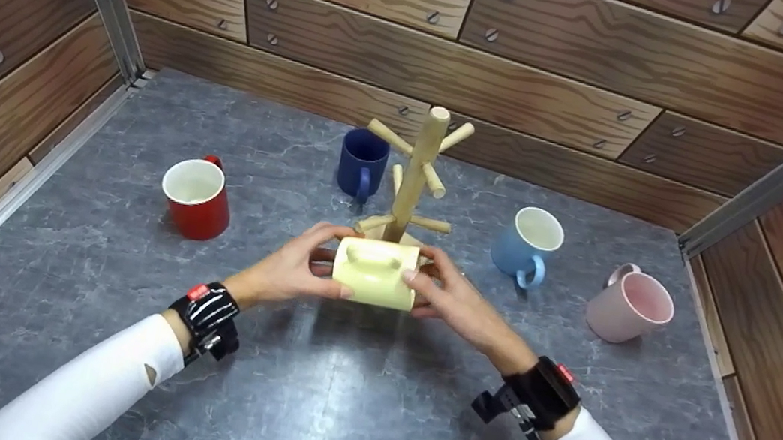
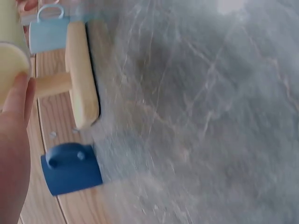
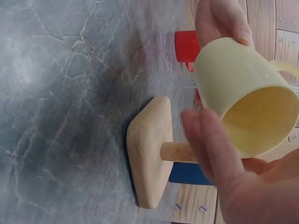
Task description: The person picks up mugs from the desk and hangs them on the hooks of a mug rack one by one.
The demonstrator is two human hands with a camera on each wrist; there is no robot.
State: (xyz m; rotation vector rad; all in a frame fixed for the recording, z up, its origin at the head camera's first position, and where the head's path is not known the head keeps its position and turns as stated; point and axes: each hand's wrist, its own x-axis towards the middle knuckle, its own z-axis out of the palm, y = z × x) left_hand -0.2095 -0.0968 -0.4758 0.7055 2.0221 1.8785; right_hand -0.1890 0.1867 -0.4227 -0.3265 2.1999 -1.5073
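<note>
A pale yellow mug [image 1: 376,278] lies sideways in the air between both hands, its handle turned up toward the head camera. My left hand [image 1: 295,264] grips the closed end, thumb in front and fingers behind. At the open end, my right hand [image 1: 453,296] holds the rim, with its thumb on the near side. The right wrist view shows the mouth of the yellow mug [image 3: 261,121] facing the right palm. Just behind the mug stands a wooden mug tree [image 1: 411,185] with bare pegs; the mug and hands partly hide its base [image 3: 149,154].
On the grey marbled table [image 1: 329,409] stand a red mug [image 1: 200,206] at left, a dark blue mug [image 1: 361,167] behind the tree, and a light blue mug [image 1: 520,248] and pink mug [image 1: 625,311] at right. Wood-patterned walls [image 1: 355,33] enclose the back and sides.
</note>
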